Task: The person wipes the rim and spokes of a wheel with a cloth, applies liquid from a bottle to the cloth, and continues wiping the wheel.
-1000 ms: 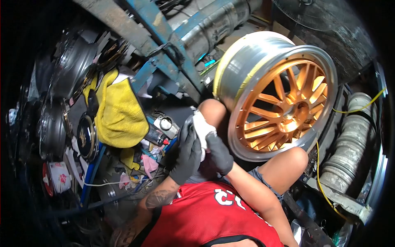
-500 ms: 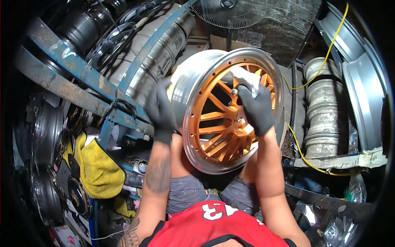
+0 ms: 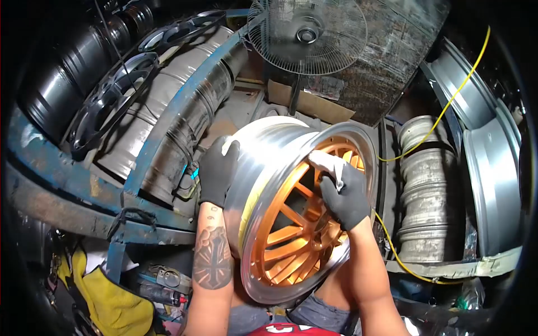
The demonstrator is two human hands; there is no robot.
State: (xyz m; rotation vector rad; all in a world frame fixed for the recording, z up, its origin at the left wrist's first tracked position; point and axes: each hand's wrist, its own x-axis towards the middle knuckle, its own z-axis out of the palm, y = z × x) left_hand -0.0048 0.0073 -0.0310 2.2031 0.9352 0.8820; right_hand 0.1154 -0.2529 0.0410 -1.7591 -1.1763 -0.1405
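A car wheel with copper-coloured spokes (image 3: 286, 237) and a polished silver rim leans between my thighs, its face turned to the right. My left hand (image 3: 219, 172), in a dark glove, rests against the back edge of the silver barrel (image 3: 255, 168); its fingers are bent, and a small pale patch shows at the fingertips. With my gloved right hand (image 3: 346, 196) I grip a white cloth (image 3: 329, 164) against the upper spokes near the lip. The fingertips under the cloth are partly hidden.
Beyond the wheel stands a fan (image 3: 307, 36). Stacked rims (image 3: 427, 190) and a yellow cable (image 3: 448, 109) are on the right. A blue metal frame (image 3: 168, 126) runs along the left, with black rims (image 3: 115, 95) behind it and a yellow cloth (image 3: 112, 305) below.
The view has tilted up, so the wheel sits lower and more of the fan shows. The wheel is turned more to the side. My right hand with the white cloth is nearer the upper lip.
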